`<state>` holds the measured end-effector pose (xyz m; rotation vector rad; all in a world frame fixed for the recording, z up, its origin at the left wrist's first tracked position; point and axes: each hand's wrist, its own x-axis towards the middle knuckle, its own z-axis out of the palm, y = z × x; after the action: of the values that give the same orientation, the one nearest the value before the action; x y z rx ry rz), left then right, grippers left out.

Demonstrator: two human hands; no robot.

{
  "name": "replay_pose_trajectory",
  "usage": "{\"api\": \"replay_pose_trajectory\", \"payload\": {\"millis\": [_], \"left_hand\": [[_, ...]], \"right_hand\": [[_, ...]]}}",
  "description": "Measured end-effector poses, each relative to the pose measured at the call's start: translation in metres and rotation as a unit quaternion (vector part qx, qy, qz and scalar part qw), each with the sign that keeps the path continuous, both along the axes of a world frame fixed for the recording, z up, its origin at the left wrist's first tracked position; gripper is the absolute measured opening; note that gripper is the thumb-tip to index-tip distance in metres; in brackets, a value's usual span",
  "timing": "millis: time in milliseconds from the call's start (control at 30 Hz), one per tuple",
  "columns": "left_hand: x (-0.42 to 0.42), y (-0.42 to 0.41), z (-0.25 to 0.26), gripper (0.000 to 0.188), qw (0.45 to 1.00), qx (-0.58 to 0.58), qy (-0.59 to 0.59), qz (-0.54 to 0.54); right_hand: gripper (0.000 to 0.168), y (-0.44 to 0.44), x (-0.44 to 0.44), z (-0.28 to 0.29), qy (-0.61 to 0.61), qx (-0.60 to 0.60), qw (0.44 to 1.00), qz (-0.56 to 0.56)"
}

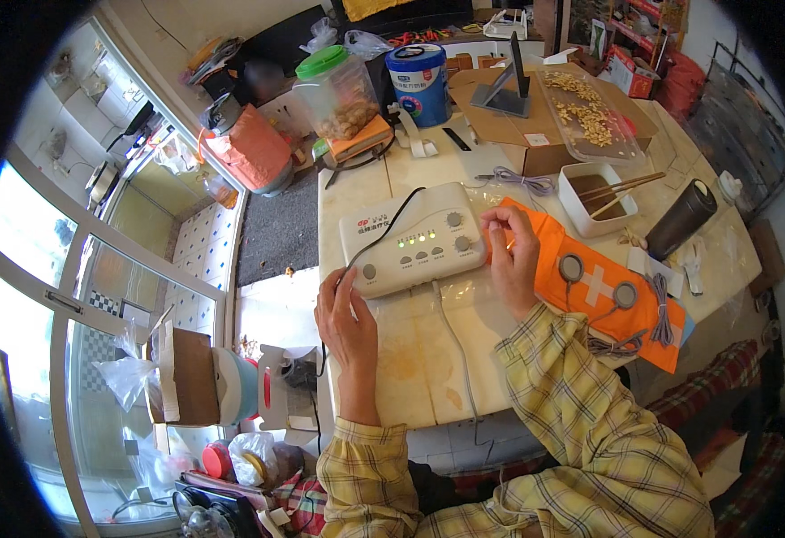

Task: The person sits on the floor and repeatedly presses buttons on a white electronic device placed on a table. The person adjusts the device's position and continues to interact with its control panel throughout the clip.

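On the table lies a white low-frequency therapy device [409, 239] with knobs, oval buttons and a row of lit green lights. My left hand [347, 316] is at its lower left corner, fingertips at a black cable [386, 232] that crosses the casing. Whether they pinch the cable or only rest there cannot be told. Beside the right edge of the device is my right hand [513, 252], its fingers bent and nothing visible in them. An orange pouch [550, 269] with a white cross lies partly behind that hand. Two round grey electrode pads [571, 267] with leads rest on it.
A grey cord [456, 356] runs from the device over the table's front edge. Coiled leads [523, 178], a white container with chopsticks [591, 222] and a dark bottle [681, 218] stand around. Farther back are a cardboard box [480, 124], a blue tin [419, 84] and a green-lidded jar [335, 91].
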<state>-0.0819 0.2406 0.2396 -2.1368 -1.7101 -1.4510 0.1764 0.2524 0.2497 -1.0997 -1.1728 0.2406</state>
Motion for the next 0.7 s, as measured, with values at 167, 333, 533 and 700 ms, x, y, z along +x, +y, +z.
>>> {"api": "replay_pose_trajectory", "payload": {"millis": [167,333,533,700], "left_hand": [[-0.0029,0.0005,-0.0024,0.028,1.000,-0.001,0.006,-0.007],[-0.0003,-0.0007,-0.0018,0.026,1.000,-0.011,0.001,-0.006],[-0.0013,-0.0002,-0.0022,0.026,1.000,0.001,0.010,-0.006],[0.0003,-0.0017,-0.0010,0.027,1.000,-0.011,-0.003,-0.010]], "right_hand": [[0.009,0.0006,-0.0002,0.0000,-0.002,0.004,1.000,0.003],[0.009,0.0010,0.0004,-0.0013,-0.007,0.004,1.000,-0.003],[0.009,0.0011,0.0002,-0.0022,-0.002,-0.002,1.000,0.005],[0.008,0.0011,0.0006,-0.0030,-0.003,-0.007,1.000,0.008]]}}
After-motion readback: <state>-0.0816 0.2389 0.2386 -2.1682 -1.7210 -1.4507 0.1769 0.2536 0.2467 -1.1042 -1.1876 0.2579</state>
